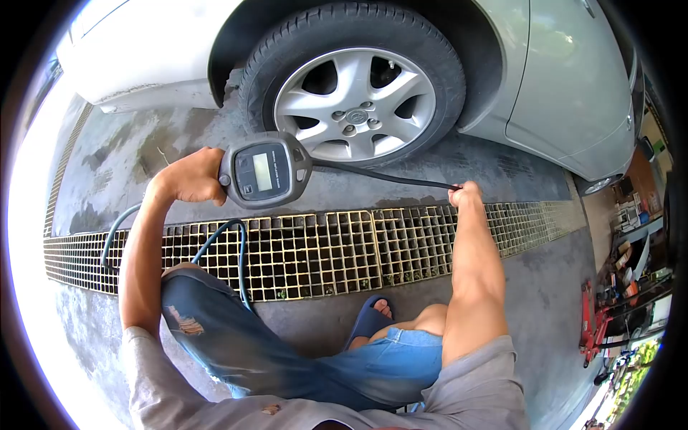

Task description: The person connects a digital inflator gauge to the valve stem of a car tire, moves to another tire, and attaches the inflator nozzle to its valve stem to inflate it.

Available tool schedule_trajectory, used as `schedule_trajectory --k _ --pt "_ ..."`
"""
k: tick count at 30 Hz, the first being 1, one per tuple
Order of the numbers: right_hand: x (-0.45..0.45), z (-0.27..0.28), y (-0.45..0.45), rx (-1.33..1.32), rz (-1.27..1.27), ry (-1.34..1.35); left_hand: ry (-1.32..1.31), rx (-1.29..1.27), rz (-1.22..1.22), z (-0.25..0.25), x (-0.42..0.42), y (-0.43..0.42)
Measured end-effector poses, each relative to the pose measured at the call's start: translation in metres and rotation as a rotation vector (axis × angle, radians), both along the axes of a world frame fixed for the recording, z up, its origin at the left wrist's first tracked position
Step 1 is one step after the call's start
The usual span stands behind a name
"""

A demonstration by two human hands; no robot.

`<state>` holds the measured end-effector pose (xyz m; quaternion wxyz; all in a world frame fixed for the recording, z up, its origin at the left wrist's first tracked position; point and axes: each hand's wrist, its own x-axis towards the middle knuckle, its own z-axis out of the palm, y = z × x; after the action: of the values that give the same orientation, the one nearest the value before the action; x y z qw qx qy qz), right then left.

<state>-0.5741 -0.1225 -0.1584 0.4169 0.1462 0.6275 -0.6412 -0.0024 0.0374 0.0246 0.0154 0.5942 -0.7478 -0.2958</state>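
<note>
My left hand [192, 178] is wrapped round the left side of a dark grey digital gauge [289, 195], whose pale screen faces up. From the gauge's right side a black hose [387, 177] runs to my right hand [466, 192], where closed fingers pinch its end. Just beyond the gauge stands the car's wheel [356, 100], with a silver five-spoke rim and a black tyre [446, 79]. The hose passes below the tyre in view and a gap separates my right hand from the wheel.
The silver car [566, 86] fills the top. A metal floor grating [337, 251] crosses beneath my arms. A blue-green air hose [242, 261] loops by my knee. At the right are a red jack [589, 322] and cluttered workshop items.
</note>
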Motion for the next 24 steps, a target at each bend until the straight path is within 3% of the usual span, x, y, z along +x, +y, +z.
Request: schedule_trajectory --k 3,5,7,11,13,15,17,24 --pt "0.016 0.016 -0.024 -0.219 -0.004 0.134 -0.044 0.12 -0.039 -0.013 0.02 -0.007" --pt "0.059 0.076 -0.008 -0.224 0.074 0.278 -0.04 0.23 -0.036 -0.02 0.034 -0.024" --pt "0.083 0.101 -0.015 -0.37 0.065 0.374 -0.11 0.277 0.076 -0.022 0.031 -0.037" --pt "0.102 0.121 -0.043 -0.645 0.311 0.626 -0.182 0.263 0.03 -0.069 0.026 -0.063" --pt "0.122 0.143 -0.035 -0.763 0.567 0.515 -0.075 0.176 0.048 -0.105 0.024 -0.063" --pt "0.139 0.153 -0.03 -0.923 0.792 0.182 0.066 0.128 0.107 -0.148 0.027 -0.063" --pt "0.155 0.164 -0.031 -0.932 1.005 0.143 0.235 0.121 0.205 -0.193 0.034 -0.056" --pt "0.211 0.143 -0.041 -0.682 1.121 0.212 0.178 0.048 0.271 -0.222 0.066 -0.045"
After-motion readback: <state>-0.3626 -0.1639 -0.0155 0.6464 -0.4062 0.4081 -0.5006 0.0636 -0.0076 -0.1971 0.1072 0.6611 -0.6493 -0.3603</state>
